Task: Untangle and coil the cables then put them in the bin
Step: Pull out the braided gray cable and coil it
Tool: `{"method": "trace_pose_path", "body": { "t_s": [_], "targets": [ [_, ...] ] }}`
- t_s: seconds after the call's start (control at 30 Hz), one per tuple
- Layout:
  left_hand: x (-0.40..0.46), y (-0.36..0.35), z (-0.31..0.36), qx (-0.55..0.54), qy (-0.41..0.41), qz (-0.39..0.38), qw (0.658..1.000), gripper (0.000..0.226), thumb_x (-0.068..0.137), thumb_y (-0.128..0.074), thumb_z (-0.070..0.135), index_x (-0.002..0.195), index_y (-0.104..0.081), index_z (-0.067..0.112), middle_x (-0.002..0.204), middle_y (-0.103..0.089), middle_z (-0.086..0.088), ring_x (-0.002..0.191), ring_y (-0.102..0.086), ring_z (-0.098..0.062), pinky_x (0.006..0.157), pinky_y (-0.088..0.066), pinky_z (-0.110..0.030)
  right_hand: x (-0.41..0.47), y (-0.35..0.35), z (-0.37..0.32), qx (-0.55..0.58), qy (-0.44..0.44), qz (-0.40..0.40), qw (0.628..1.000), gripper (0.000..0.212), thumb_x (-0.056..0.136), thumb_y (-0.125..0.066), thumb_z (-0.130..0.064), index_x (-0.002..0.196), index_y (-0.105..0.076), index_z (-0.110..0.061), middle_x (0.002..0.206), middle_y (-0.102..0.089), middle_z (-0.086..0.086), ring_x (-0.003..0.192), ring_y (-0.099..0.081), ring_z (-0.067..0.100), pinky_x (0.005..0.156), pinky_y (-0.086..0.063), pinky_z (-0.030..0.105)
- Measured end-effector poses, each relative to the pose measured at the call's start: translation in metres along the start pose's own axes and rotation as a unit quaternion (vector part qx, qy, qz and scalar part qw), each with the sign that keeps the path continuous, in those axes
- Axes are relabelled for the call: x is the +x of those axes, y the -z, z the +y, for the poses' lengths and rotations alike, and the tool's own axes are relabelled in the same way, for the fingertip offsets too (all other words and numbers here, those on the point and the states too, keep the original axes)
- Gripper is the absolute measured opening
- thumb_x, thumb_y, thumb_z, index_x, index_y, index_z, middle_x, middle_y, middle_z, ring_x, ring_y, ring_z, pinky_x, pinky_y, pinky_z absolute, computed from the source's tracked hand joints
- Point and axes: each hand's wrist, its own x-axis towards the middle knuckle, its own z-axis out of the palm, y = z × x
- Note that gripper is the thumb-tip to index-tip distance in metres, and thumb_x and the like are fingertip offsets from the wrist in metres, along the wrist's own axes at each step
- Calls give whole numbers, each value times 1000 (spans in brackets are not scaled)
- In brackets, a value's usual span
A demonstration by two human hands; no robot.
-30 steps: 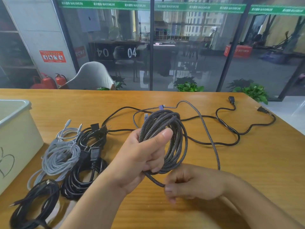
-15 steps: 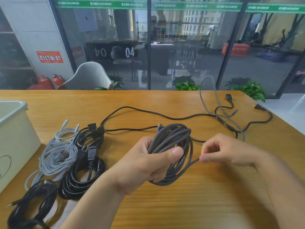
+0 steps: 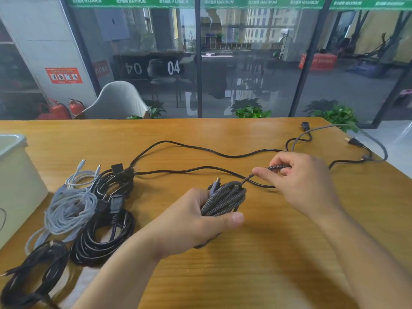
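1. Nearest, at seven o'clock, a black cable coil (image 3: 33, 273) lies on the wooden table (image 3: 267, 275), with a second black coil (image 3: 104, 239) just beyond it.
2. Centre frame, the left hand (image 3: 191, 221) grips the braided grey cable coil (image 3: 225, 200), fingers and thumb curled round the loops, a connector poking out on top.
3. At two o'clock from it, the right hand (image 3: 298, 179) pinches the braided cable's free strand between thumb and forefinger; the strand runs taut down to the coil.
4. At nine o'clock, a light grey cable bundle (image 3: 69, 208) sits beside the black coils, near the pale bin (image 3: 15, 175) at the left edge.
5. Further out, a loose black power cord (image 3: 200, 149) snakes across the table towards one o'clock, and the braided tail (image 3: 376, 141) loops off the far right corner.
6. Beyond the table: a glass wall (image 3: 245, 63), potted plants (image 3: 252, 111) and a pale chair (image 3: 118, 101).
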Motion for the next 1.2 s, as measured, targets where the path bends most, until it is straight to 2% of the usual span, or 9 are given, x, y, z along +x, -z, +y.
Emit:
{"method": "trace_pose_path", "body": {
  "t_s": [0.1, 0.33, 0.47, 0.53, 0.67, 0.77, 0.83, 1.0, 1.2],
  "targets": [
    [-1, 3, -1, 11, 10, 16, 1000, 39, 95, -75, 37, 75, -48, 16, 63, -34, -1, 50, -29, -15, 47, -28, -22, -7, -4, -10, 47, 26, 38, 998, 38, 80, -83, -52, 65, -62, -24, 43, -48, -14, 42, -43, 10, 47, -31, 27],
    [4, -3, -7, 82, 13, 70, 994, 54, 90, -77, 48, 77, -42, 8, 66, -34, 1, 60, -30, -19, 55, -26, -31, -18, -15, -27, 121, 38, 32, 991, 34, 90, -76, -47, 68, -63, -23, 41, -38, -8, 43, -30, 12, 46, -28, 29],
    [9, -3, -9, 105, -1, 111, 988, 54, 91, -76, 46, 78, -43, 5, 64, -36, 0, 58, -31, -19, 56, -28, -34, -27, -22, -41, 162, 59, -15, 985, 33, 104, -53, -46, 87, -74, -27, 55, -57, -12, 49, -48, 10, 50, -39, 31],
    [11, -3, -10, 103, -10, 137, 985, 49, 92, -75, 45, 76, -44, 10, 63, -37, -1, 57, -32, -19, 54, -29, -34, -33, -27, -48, 174, 78, -40, 981, 39, 109, -42, -41, 97, -74, -24, 61, -58, -21, 58, -56, 5, 57, -42, 25],
    [14, -6, -14, 42, -23, 156, 987, 49, 82, -75, 52, 73, -47, 14, 65, -36, -5, 57, -30, -20, 52, -26, -35, -43, -35, -56, 137, 138, -43, 980, 31, 110, -41, -34, 111, -69, -21, 78, -56, -27, 76, -61, 3, 65, -39, 13],
    [15, -11, -11, -42, -32, 148, 988, 32, 79, -73, 35, 68, -51, 15, 65, -31, -11, 54, -26, -21, 49, -21, -34, -44, -35, -58, 132, 148, -32, 980, 25, 110, -41, -34, 107, -63, -23, 78, -53, -27, 73, -59, 5, 62, -38, 13],
    [14, -14, -8, -118, -42, 142, 982, 26, 84, -61, 28, 66, -48, 14, 61, -29, -10, 50, -22, -19, 48, -16, -33, -45, -36, -60, 129, 154, -30, 979, 22, 110, -41, -33, 102, -59, -25, 73, -51, -23, 69, -57, 9, 59, -38, 17],
    [14, -17, -8, -152, -51, 195, 968, 80, 97, -45, 72, 76, -39, -4, 65, -22, -17, 53, -19, -21, 45, -20, -26, -50, -39, -67, 128, 159, -44, 978, 16, 108, -45, -29, 105, -60, -24, 76, -54, -19, 70, -58, 9, 59, -41, 20],
    [14, -14, -5, -184, -58, 242, 951, 78, 97, -58, 62, 75, -36, -9, 61, -23, -9, 57, -15, -26, 47, -16, -29, -55, -43, -74, 107, 181, -98, 973, 26, 109, -38, -35, 95, -57, -24, 74, -59, -14, 65, -56, 12, 57, -44, 31]
  ]
}}
